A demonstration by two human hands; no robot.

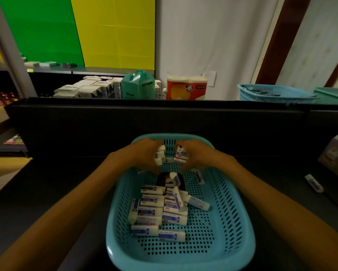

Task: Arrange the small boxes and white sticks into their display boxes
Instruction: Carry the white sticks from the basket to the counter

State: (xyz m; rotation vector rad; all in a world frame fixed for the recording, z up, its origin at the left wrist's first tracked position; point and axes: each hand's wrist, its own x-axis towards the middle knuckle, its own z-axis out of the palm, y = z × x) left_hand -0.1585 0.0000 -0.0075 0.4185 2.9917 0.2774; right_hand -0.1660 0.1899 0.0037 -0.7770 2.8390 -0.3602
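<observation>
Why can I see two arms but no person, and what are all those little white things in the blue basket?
The camera sits on the person's head and looks down, so you see only their arms, as if they were your own. There is no robot here. The left hand has its fingers curled round a bunch of small white sticks, and the right hand grips a bunch with blue labels. Both are held over the far end of the blue basket, which rests on a dark table. More white sticks lie loose in the basket. One more stick lies on the table to the right.
</observation>
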